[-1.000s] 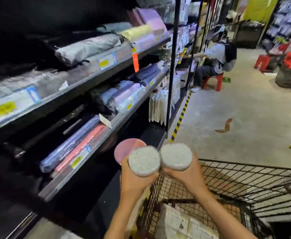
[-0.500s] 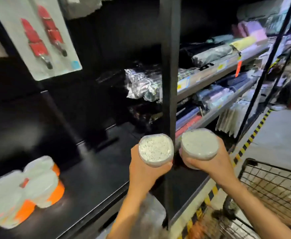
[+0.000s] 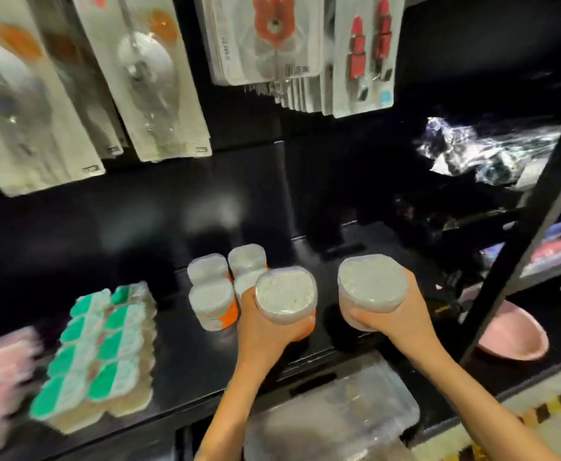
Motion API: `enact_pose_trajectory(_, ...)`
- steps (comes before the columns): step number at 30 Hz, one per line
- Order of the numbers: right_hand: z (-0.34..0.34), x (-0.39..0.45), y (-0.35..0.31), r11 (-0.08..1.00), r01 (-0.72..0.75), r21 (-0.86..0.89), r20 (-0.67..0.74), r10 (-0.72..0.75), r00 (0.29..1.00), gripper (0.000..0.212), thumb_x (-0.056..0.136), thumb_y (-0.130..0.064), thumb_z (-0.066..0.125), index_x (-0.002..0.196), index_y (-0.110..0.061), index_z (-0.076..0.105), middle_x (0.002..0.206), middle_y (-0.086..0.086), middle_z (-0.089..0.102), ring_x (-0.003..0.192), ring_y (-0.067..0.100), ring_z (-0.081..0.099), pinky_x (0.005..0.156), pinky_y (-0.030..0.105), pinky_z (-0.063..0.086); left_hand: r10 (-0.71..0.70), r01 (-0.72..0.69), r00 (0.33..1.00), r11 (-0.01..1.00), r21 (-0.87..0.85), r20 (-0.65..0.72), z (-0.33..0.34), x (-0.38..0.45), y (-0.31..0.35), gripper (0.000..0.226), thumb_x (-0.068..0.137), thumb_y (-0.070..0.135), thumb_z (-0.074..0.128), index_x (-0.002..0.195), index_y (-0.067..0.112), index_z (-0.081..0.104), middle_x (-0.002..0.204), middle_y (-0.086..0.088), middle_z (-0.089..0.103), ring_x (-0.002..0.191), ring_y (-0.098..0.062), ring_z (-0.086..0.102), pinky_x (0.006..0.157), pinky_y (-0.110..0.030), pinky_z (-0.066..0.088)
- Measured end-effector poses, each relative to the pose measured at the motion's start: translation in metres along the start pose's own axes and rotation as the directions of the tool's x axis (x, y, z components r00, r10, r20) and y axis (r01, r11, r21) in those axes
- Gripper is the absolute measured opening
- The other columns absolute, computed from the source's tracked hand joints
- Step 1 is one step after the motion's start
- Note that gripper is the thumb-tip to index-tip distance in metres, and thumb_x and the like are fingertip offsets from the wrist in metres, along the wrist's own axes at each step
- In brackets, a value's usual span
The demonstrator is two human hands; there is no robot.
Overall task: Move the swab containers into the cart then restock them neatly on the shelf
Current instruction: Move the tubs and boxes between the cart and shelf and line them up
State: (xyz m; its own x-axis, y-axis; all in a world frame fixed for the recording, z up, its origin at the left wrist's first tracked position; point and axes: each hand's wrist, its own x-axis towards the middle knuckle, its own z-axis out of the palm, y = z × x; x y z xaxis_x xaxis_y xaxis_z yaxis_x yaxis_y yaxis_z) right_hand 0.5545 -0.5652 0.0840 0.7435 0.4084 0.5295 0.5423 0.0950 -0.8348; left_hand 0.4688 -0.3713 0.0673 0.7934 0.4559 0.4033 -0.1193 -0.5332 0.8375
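Two round clear plastic swab containers are held above the black shelf [image 3: 186, 367], one [image 3: 286, 294] clasped in the left hand [image 3: 265, 331], the other [image 3: 372, 287] in the right hand [image 3: 395, 314]. Set down carelessly, the left one could likely topple the orange-banded containers [image 3: 219, 291] just beside it.

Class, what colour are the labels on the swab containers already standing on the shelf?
Orange, on the shelved swab containers; head view shows it.
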Motion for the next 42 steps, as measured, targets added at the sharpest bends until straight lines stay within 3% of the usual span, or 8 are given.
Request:
enact_pose_trajectory(3, 0.029, 0.004, 0.0, 1.0, -0.005, 0.029, 0.038, 0.004, 0.999, 0.062, 0.053, -0.021, 0.085, 0.109, -0.039, 0.063, 0.109, -0.011, 0.069, 0.102, 0.004, 0.065, 0.08, 0.008, 0.048, -0.108, 0.111, 0.991, 0.993, 0.029, -0.084, -0.026, -0.013, -0.019, 0.033, 0.062, 0.024, 0.078, 0.063, 0.02, 0.045, 0.053, 0.014, 0.044, 0.047, 0.001, 0.041, 0.046, -0.013, 0.032)
enact_pose_trajectory(7, 0.061, 0.005, 0.008, 0.998, -0.026, 0.055, 0.11, 0.02, 0.994, 0.061, 0.055, -0.005, 0.084, 0.106, -0.032, 0.066, 0.104, -0.009, 0.071, 0.097, 0.003, 0.066, 0.078, 0.009, 0.048, -0.233, 0.231, 0.966, 0.972, -0.031, -0.108, -0.057, -0.032, -0.04, 0.032, 0.052, 0.029, 0.081, 0.076, 0.02, 0.06, 0.065, 0.008, 0.062, 0.059, -0.001, 0.054, 0.055, -0.026, 0.046)
enact_pose_trajectory(11, 0.089, 0.001, 0.015, 0.994, -0.072, 0.077, 0.144, 0.06, 0.988, 0.055, 0.056, -0.011, 0.084, 0.107, -0.021, 0.066, 0.103, -0.002, 0.071, 0.099, 0.012, 0.067, 0.081, 0.017, 0.052, -0.289, 0.283, 0.949, 0.957, -0.065, -0.128, -0.077, -0.043, -0.062, 0.048, 0.049, 0.027, 0.084, 0.094, 0.03, 0.068, 0.092, 0.011, 0.072, 0.09, -0.006, 0.068, 0.074, -0.024, 0.056)
enact_pose_trajectory(18, 0.113, -0.01, 0.028, 0.986, -0.129, 0.106, 0.175, 0.109, 0.979, 0.056, 0.056, -0.012, 0.085, 0.108, -0.021, 0.065, 0.103, -0.003, 0.071, 0.099, 0.013, 0.067, 0.082, 0.019, 0.052, -0.36, 0.356, 0.923, 0.933, -0.05, -0.136, -0.08, -0.056, -0.106, 0.062, 0.049, 0.025, 0.09, 0.106, 0.029, 0.065, 0.101, 0.011, 0.071, 0.097, -0.005, 0.066, 0.077, -0.021, 0.054)
enact_pose_trajectory(24, 0.122, -0.013, 0.03, 0.985, -0.145, 0.092, 0.183, 0.127, 0.975, 0.055, 0.054, -0.018, 0.085, 0.105, -0.023, 0.065, 0.101, -0.003, 0.071, 0.096, 0.011, 0.067, 0.08, 0.017, 0.051, -0.303, 0.294, 0.948, 0.951, -0.095, -0.1, -0.083, -0.052, -0.112, 0.06, 0.053, 0.015, 0.09, 0.107, 0.023, 0.064, 0.103, 0.005, 0.071, 0.099, -0.01, 0.066, 0.08, -0.022, 0.052)
enact_pose_trajectory(28, 0.124, -0.014, 0.035, 0.984, -0.149, 0.095, 0.173, 0.131, 0.976, 0.057, 0.053, -0.015, 0.086, 0.105, -0.023, 0.064, 0.101, -0.004, 0.071, 0.096, 0.011, 0.067, 0.08, 0.017, 0.051, -0.361, 0.341, 0.92, 0.93, -0.137, -0.154, -0.085, -0.065, -0.118, 0.084, 0.046, 0.026, 0.094, 0.119, 0.028, 0.052, 0.118, 0.013, 0.062, 0.108, 0.001, 0.059, 0.085, -0.014, 0.048)
enact_pose_trajectory(31, 0.127, -0.015, 0.038, 0.984, -0.153, 0.093, 0.174, 0.135, 0.975, 0.059, 0.054, -0.011, 0.088, 0.107, -0.021, 0.064, 0.103, -0.003, 0.07, 0.098, 0.012, 0.066, 0.082, 0.017, 0.051, -0.431, 0.414, 0.884, 0.902, -0.122, -0.18, -0.085, -0.07, -0.126, 0.094, 0.048, 0.023, 0.095, 0.13, 0.019, 0.047, 0.128, 0.004, 0.055, 0.115, -0.007, 0.055, 0.097, -0.026, 0.047)
enact_pose_trajectory(42, 0.135, -0.027, 0.048, 0.975, -0.21, 0.073, 0.106, 0.202, 0.974, 0.074, 0.048, -0.015, 0.089, 0.113, -0.029, 0.058, 0.11, -0.016, 0.066, 0.105, 0.002, 0.061, 0.085, 0.008, 0.045, -0.431, 0.424, 0.881, 0.902, -0.078, -0.194, -0.084, -0.061, -0.136, 0.095, 0.044, 0.03, 0.095, 0.125, 0.025, 0.046, 0.127, 0.004, 0.054, 0.113, -0.008, 0.054, 0.095, -0.023, 0.046)
